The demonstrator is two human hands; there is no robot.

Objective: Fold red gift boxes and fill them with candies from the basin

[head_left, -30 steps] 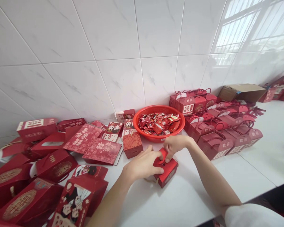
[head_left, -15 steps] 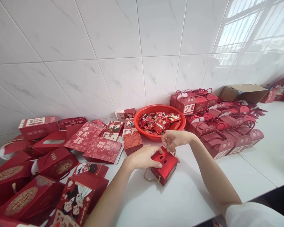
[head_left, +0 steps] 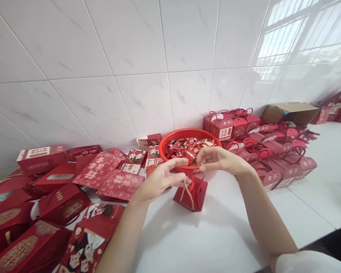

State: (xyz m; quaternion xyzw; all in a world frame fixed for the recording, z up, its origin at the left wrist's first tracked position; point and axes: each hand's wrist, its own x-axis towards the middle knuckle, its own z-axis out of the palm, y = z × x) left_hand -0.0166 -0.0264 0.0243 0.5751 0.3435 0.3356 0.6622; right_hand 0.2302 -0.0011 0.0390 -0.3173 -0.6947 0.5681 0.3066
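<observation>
On the desk [head_left: 216, 235], a hand can pass in the bare part nearest the person. Behind, the red basket [head_left: 162, 148] blocks the way; flat cards [head_left: 121, 184] and closed boxes [head_left: 290, 172] block both sides.

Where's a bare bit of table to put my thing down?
The table is bare between the left arm and right arm, in front of the roped box. Another wide bare patch is right of the pink boxes. It's crowded on the left with dark red boxes and cards, and behind with the candy basket.
</observation>
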